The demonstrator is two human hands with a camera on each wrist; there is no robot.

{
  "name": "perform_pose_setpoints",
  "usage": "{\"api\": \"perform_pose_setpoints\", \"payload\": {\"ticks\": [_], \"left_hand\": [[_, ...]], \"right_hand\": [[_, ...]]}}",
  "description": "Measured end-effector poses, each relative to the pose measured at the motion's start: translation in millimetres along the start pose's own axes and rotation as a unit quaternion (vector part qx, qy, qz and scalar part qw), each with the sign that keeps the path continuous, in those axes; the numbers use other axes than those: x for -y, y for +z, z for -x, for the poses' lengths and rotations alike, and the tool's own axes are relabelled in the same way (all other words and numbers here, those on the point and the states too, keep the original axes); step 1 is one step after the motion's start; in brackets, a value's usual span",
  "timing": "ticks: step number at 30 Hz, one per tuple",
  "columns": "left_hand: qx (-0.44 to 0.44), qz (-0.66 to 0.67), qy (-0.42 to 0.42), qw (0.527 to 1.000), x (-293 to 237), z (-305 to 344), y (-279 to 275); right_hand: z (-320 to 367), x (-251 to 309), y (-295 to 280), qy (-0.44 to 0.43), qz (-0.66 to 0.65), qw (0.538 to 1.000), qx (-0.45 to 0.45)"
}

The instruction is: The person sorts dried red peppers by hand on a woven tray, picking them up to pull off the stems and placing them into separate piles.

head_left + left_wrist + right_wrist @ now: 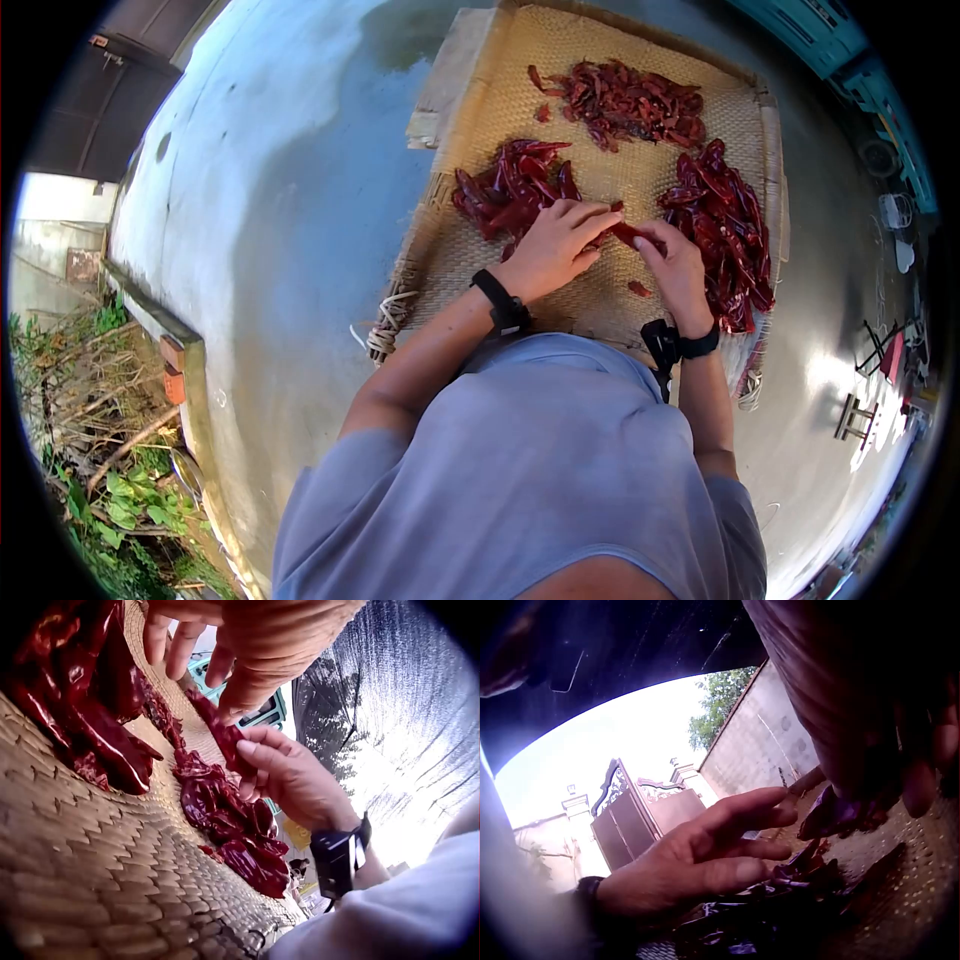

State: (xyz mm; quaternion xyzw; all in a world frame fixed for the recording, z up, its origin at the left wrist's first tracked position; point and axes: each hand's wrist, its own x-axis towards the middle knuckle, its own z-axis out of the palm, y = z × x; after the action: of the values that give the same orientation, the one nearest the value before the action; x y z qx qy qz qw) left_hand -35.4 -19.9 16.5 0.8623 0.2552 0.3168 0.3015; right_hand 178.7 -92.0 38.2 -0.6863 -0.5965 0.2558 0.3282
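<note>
Thumb and fingers of my right hand (677, 270) pinch the near end of a dried red chili pepper (219, 733) over a woven mat (610, 175). My left hand (552, 242) is beside the pepper's far end, its fingers extended and spread apart in the right wrist view. The left thumb overlaps the pepper in the left wrist view. Left of the hands lies a heap of whole dark red peppers (505, 190); another heap of peppers (722, 225) lies to the right. Flattened red pepper pieces (635, 100) are spread at the far side.
A small red scrap (639, 289) lies on the mat near my right hand. The mat has a raised rim, with a pale board (450, 75) under its far left corner. Teal crates (810, 35) stand at the far right on the concrete floor (310, 200).
</note>
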Motion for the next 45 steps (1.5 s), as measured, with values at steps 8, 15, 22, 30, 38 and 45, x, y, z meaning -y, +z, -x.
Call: {"api": "perform_pose_setpoints", "payload": {"ticks": [8,15,22,30,38,45], "left_hand": [[-0.01,-0.109,-0.001,0.994,18.9,16.4,-6.7],[-0.058,-0.222,-0.102,0.968,28.7,23.5,-44.4],[-0.073,-0.177,-0.055,0.98,29.3,8.5,-34.4],[0.074,-0.132,-0.077,0.986,37.8,17.0,-1.7],[0.124,-0.103,-0.122,0.979,43.8,19.1,-5.5],[0.055,-0.068,-0.06,0.994,25.7,11.5,-9.8]], "right_hand": [[8.2,16.4,28.1,0.004,-0.093,0.988,0.125],[33.4,6.4,-44.3,0.054,0.156,0.985,0.042],[71.0,-16.3,-78.3,0.107,0.312,0.943,0.042],[87.1,-17.3,-44.8,0.12,0.356,0.927,0.002],[94.3,-30.6,-36.1,0.107,0.311,0.944,-0.033],[69.4,8.6,-43.8,0.136,-0.115,0.983,0.042]]}}
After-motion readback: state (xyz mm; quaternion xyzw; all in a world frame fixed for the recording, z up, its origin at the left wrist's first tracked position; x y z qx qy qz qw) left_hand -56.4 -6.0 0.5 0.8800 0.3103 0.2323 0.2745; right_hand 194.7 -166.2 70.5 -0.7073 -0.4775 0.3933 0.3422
